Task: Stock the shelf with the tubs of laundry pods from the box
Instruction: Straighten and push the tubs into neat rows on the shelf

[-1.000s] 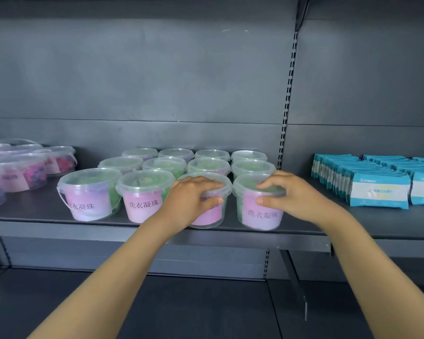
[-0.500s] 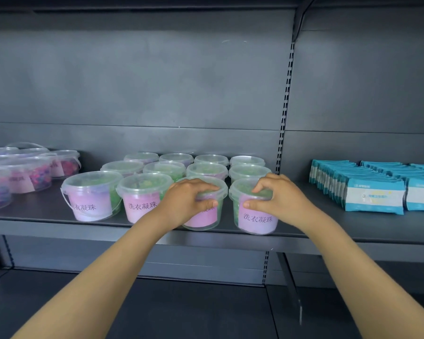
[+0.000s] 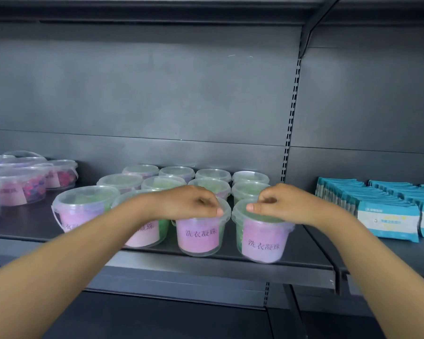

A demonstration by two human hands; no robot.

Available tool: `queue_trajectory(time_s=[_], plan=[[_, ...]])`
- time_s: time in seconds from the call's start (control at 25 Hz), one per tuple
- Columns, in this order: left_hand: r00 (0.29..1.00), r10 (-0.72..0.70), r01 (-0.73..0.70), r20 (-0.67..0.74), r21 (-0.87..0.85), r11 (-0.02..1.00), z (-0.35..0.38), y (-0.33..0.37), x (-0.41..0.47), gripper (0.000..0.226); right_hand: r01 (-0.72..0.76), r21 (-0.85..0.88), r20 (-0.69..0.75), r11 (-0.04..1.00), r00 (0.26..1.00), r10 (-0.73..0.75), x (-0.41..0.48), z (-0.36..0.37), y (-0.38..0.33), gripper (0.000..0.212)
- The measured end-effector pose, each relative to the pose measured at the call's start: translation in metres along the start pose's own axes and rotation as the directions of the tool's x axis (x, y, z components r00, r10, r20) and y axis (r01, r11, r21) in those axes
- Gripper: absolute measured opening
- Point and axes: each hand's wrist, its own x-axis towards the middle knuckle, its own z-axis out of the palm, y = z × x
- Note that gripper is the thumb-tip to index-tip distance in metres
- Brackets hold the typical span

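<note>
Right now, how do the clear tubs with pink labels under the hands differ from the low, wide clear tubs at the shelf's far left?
The tall clear pink-labelled tubs are narrow; the low wide clear tubs are squat. Pink-labelled tubs show green pods; wide tubs show pink, blue and purple ones. The left hand and right hand rest on pink-labelled tubs; no hand touches the wide tubs. Both are clear, lidded, labelled.
</note>
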Motion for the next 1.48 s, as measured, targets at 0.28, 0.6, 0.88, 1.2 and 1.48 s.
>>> queue_trajectory(time_s=[0.28,0.6,0.88,1.2,1.48], plan=[[0.97,0.126,-0.083,-0.21,0.206,0.975,-0.053,-0.035,0.05,0.026,0.01,0.085,-0.14,0.996,0.99,0.002,0.063,-0.005,0.009,0.021],[0.978,0.186,-0.21,0.098,0.431,0.878,-0.048,-0.09,0.095,0.046,0.049,-0.088,0.171,0.995,0.985,-0.033,0.149,0.013,0.002,0.05],[0.926,0.255,-0.34,0.279,0.318,0.885,-0.049,-0.113,0.115,0.048,-0.043,-0.096,0.315,0.994,0.946,0.071,0.154,0.019,0.002,0.061],[0.953,0.259,-0.298,0.158,0.324,0.898,-0.036,-0.104,0.111,0.053,0.07,-0.222,0.191,0.973,0.981,-0.027,0.152,0.026,-0.013,0.046],[0.938,0.29,-0.336,0.188,0.304,0.891,-0.042,-0.105,0.108,0.049,0.033,-0.109,0.171,0.993,0.985,-0.014,0.147,0.025,-0.001,0.042]])
